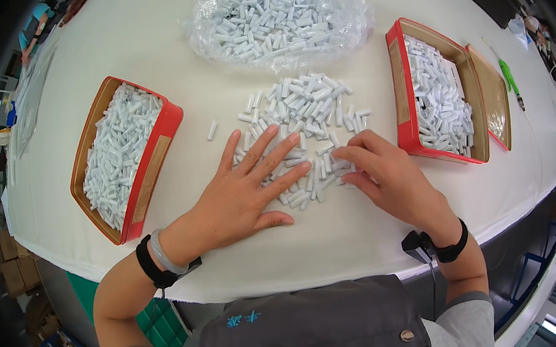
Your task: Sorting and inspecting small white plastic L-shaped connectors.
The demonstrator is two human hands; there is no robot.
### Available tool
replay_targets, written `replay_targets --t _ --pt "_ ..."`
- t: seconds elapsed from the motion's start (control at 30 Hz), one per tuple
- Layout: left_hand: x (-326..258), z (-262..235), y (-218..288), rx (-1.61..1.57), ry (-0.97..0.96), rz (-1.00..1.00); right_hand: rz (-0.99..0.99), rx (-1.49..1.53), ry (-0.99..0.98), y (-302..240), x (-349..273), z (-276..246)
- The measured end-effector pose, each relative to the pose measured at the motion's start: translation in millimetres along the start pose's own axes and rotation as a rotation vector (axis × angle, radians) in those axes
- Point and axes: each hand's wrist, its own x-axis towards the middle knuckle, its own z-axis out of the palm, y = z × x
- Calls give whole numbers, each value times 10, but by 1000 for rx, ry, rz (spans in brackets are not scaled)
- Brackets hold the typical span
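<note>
A loose pile of small white tube-like pieces (308,101) is spread on the table in front of me. My left hand (231,201) lies palm down over the pile's left side, fingers spread apart and flat. At the pile's right side, my right hand (401,179) is curled, with thumb and fingertips closing on a small white tube. The fingers partly hide that piece. One single tube (213,130) lies apart, left of the pile.
A red tin (169,120) full of white tubes stands left; another red tin (403,96) with tubes stands right, beside its lid (493,102). Behind the pile sits a clear plastic bag (354,25) of tubes. A green-handled tool (508,77) lies far right.
</note>
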Motion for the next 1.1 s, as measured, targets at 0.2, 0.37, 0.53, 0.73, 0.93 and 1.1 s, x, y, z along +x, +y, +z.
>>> replay_targets --t 0.2,0.37,0.53,0.73,0.93,1.1 --pt "-235 -143 59 20 -32 -37 56 6 32 -14 -170 -179" --pt "-223 -151 123 12 -21 -17 120 36 121 68 -215 -199" --pt "183 -93 214 -47 -14 159 8 -18 -36 40 -271 -28" --pt "269 -35 226 -105 -78 229 87 -26 -34 123 -468 -77" --pt "137 -114 248 -74 -111 158 113 8 32 82 -388 -44" --pt "-33 -282 279 -110 -103 91 78 6 0 129 -331 -39"
